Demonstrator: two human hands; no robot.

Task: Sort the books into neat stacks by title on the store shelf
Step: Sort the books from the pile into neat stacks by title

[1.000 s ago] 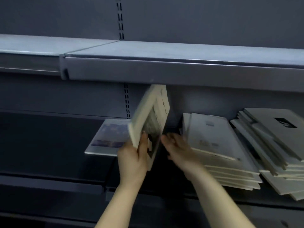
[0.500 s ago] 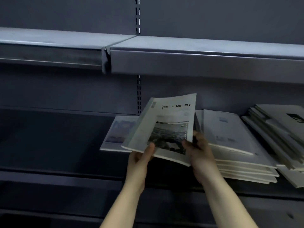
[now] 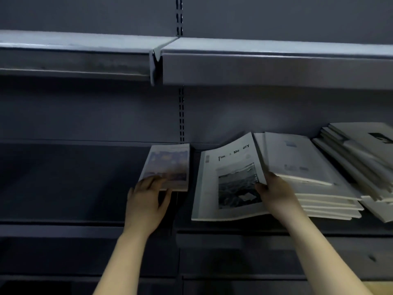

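Time & Memory book (image 3: 229, 182) sits on the shelf (image 3: 74, 184) between a blue-cover book (image 3: 168, 167) on the left and a white stack (image 3: 308, 177) on the right, with my right hand (image 3: 276, 192) pinching its raised right edge. My left hand (image 3: 146, 201) rests fingers on the blue-cover book, though I cannot tell if it grips. I judge the slumped right pile (image 3: 359, 158) still unsorted.

Left hand (image 3: 146, 205): bare; slim fingers, knuckles faintly shaded in the dim light.
Left forearm (image 3: 125, 258): bare from wrist to the lower frame edge; slender, smooth.
Right hand (image 3: 276, 194): bare; thumb and back showing, outline softly blurred.
Right forearm (image 3: 323, 252): bare from wrist to frame edge; broadening toward the bottom right corner.
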